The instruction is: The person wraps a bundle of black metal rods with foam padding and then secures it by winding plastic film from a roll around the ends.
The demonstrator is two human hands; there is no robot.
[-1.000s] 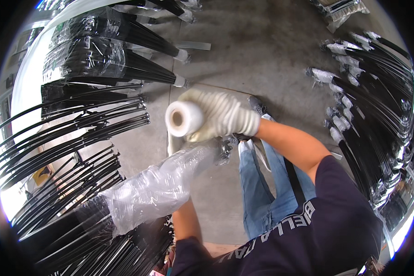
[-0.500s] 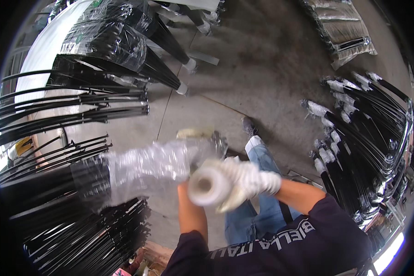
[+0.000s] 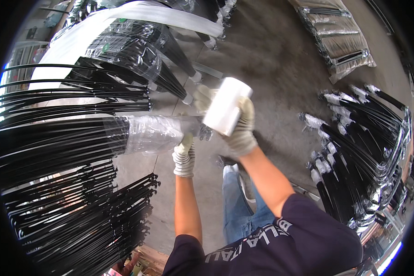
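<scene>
My right hand (image 3: 241,126), in a striped pale work glove, grips a white roll of stretch film (image 3: 228,106) just past the end of a bundle of long black rods (image 3: 64,142). Clear plastic film (image 3: 154,133) covers the right part of that bundle. My left hand (image 3: 185,154), gloved too, holds the bundle near its wrapped end, thumb on the near side. Beyond the bundle, pale glove fingers (image 3: 203,97) show beside the roll; whose they are is partly hidden by the bundle and roll.
More loose black rods lie above and below the held bundle, the lower stack (image 3: 92,221) with uneven ends. Film-wrapped bundles (image 3: 124,50) stand at far left under a white sheet (image 3: 170,19). Several wrapped-end bundles (image 3: 354,133) line the right. A plastic-covered pack (image 3: 336,34) lies far right.
My right hand has carried the roll away from me, from the near side of the bundle to its end, and the roll has turned. My left hand now shows on the near side.
</scene>
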